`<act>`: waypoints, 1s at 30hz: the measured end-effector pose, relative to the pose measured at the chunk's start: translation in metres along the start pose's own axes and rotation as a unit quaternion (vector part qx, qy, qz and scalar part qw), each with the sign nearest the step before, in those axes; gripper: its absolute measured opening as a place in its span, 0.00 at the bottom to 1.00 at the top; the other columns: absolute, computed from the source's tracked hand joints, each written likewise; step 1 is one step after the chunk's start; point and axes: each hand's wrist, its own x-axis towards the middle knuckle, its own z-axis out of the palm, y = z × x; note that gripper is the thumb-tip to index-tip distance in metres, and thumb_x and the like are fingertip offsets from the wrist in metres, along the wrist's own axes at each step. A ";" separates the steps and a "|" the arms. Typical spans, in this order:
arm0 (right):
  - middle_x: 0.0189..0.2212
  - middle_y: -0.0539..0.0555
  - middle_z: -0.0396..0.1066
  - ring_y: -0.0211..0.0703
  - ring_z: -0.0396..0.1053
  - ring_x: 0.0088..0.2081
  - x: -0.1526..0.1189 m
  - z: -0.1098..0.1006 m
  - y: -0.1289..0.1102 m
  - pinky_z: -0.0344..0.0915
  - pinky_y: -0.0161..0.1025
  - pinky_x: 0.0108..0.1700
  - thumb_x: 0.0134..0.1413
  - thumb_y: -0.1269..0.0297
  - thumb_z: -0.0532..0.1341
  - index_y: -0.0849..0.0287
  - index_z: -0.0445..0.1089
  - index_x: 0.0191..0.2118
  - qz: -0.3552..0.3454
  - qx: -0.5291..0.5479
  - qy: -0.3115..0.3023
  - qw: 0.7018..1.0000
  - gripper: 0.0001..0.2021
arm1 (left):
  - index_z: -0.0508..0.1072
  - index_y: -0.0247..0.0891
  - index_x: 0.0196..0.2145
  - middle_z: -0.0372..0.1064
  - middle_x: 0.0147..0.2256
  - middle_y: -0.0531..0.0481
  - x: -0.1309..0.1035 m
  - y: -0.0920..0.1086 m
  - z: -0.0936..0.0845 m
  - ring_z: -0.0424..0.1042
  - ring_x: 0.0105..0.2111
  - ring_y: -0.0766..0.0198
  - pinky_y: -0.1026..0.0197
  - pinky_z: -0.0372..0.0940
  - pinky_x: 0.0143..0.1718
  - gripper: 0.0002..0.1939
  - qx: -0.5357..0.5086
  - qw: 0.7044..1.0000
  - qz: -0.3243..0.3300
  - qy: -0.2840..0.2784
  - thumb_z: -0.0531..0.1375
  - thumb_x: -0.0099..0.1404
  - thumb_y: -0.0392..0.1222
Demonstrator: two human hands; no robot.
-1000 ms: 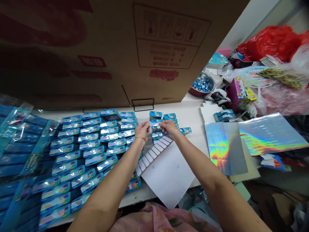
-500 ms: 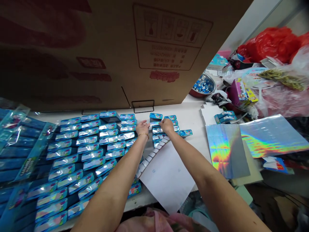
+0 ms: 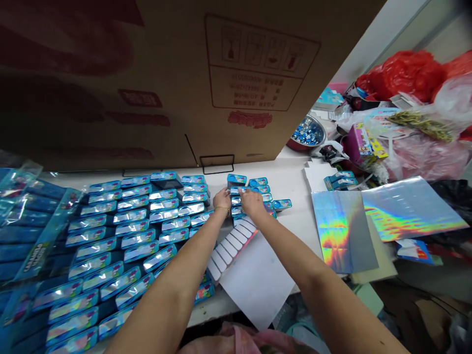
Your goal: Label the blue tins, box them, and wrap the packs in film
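Observation:
My left hand [image 3: 222, 199] is closed at the left edge of a small group of blue boxes [image 3: 238, 179], its fingertips against one box. On top of the same box rest the fingers of my right hand [image 3: 250, 201]; whether anything is between them is too small to tell. Beneath my wrists, a strip of white labels [image 3: 231, 244] lies over a white sheet [image 3: 260, 280]. Rows of blue boxes with shiny tops [image 3: 134, 215] stand to the left of my left hand.
A large cardboard box [image 3: 165, 98] stands behind the boxes. At the right are a metal bowl of small blue pieces [image 3: 309, 132], holographic sheets [image 3: 335, 221], a few blue boxes [image 3: 341, 180] and red plastic bags [image 3: 409, 73]. Wrapped blue packs [image 3: 22, 231] sit at the far left.
My left hand has moved right and down, its fingers now closed in against the box. My right hand has shifted slightly down, and the label strip now lies flatter, showing more of its surface.

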 end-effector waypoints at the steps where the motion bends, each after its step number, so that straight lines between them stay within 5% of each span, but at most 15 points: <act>1: 0.41 0.63 0.68 0.48 0.68 0.40 -0.002 0.001 0.000 0.61 0.42 0.39 0.52 0.74 0.50 0.57 0.58 0.55 -0.009 -0.015 -0.013 1.000 0.22 | 0.71 0.35 0.37 0.72 0.31 0.47 -0.002 0.002 0.000 0.69 0.38 0.60 0.60 0.60 0.42 0.16 0.028 1.000 0.001 0.003 0.57 0.48 0.30; 5: 0.45 0.61 0.65 0.46 0.66 0.41 -0.011 -0.004 0.010 0.59 0.41 0.42 0.55 0.73 0.47 0.56 0.51 0.58 0.000 -0.015 -0.027 1.000 0.24 | 0.74 0.35 0.34 0.73 0.37 0.44 -0.014 0.016 -0.005 0.67 0.44 0.55 0.58 0.58 0.46 0.14 0.122 0.992 0.010 0.013 0.56 0.49 0.30; 9: 0.45 0.58 0.64 0.47 0.63 0.44 -0.031 -0.015 0.033 0.58 0.41 0.44 0.59 0.66 0.44 0.54 0.58 0.55 0.030 0.025 0.059 0.998 0.20 | 0.71 0.35 0.43 0.68 0.46 0.44 -0.041 0.036 -0.016 0.64 0.48 0.58 0.61 0.56 0.49 0.16 0.166 0.985 0.042 0.012 0.52 0.57 0.38; 11: 0.46 0.58 0.63 0.49 0.61 0.46 -0.045 -0.014 0.046 0.57 0.43 0.45 0.58 0.60 0.47 0.53 0.61 0.53 0.034 0.053 0.090 0.994 0.19 | 0.70 0.36 0.44 0.69 0.44 0.45 -0.062 0.042 -0.020 0.66 0.45 0.59 0.61 0.58 0.47 0.18 0.222 0.971 0.081 -0.045 0.52 0.58 0.46; 14: 0.48 0.59 0.61 0.49 0.60 0.48 -0.060 0.003 0.063 0.58 0.43 0.46 0.51 0.58 0.57 0.57 0.62 0.52 0.005 0.142 0.094 0.985 0.22 | 0.69 0.35 0.44 0.70 0.38 0.44 -0.092 0.042 -0.017 0.68 0.38 0.57 0.58 0.62 0.42 0.25 0.357 0.910 0.146 -0.155 0.58 0.52 0.52; 17: 0.43 0.57 0.64 0.42 0.63 0.43 -0.064 0.027 0.074 0.61 0.39 0.44 0.47 0.67 0.61 0.58 0.65 0.49 -0.040 0.287 0.098 0.952 0.21 | 0.68 0.35 0.46 0.68 0.39 0.43 -0.110 0.036 -0.007 0.67 0.40 0.55 0.57 0.61 0.43 0.27 0.423 0.868 0.194 -0.173 0.63 0.47 0.47; 22: 0.33 0.51 0.66 0.36 0.64 0.32 -0.069 0.042 0.082 0.63 0.36 0.37 0.49 0.71 0.57 0.55 0.70 0.41 -0.049 0.437 0.205 0.874 0.12 | 0.72 0.34 0.38 0.67 0.37 0.43 -0.114 0.026 0.002 0.66 0.40 0.56 0.57 0.60 0.43 0.20 0.412 0.876 0.214 -0.135 0.63 0.48 0.46; 25: 0.36 0.53 0.66 0.37 0.64 0.35 -0.075 0.035 0.082 0.62 0.36 0.38 0.53 0.70 0.54 0.55 0.70 0.41 -0.067 0.383 0.245 0.888 0.11 | 0.72 0.36 0.30 0.69 0.31 0.48 -0.114 0.024 0.002 0.67 0.34 0.61 0.61 0.61 0.37 0.09 0.358 0.902 0.188 -0.153 0.57 0.55 0.44; 30: 0.44 0.55 0.65 0.44 0.58 0.44 -0.076 0.016 0.077 0.54 0.43 0.44 0.56 0.66 0.53 0.51 0.68 0.44 -0.176 0.084 0.254 0.947 0.12 | 0.72 0.37 0.28 0.70 0.26 0.52 -0.113 0.027 0.004 0.67 0.28 0.65 0.64 0.59 0.32 0.08 0.286 0.927 0.179 -0.164 0.55 0.56 0.41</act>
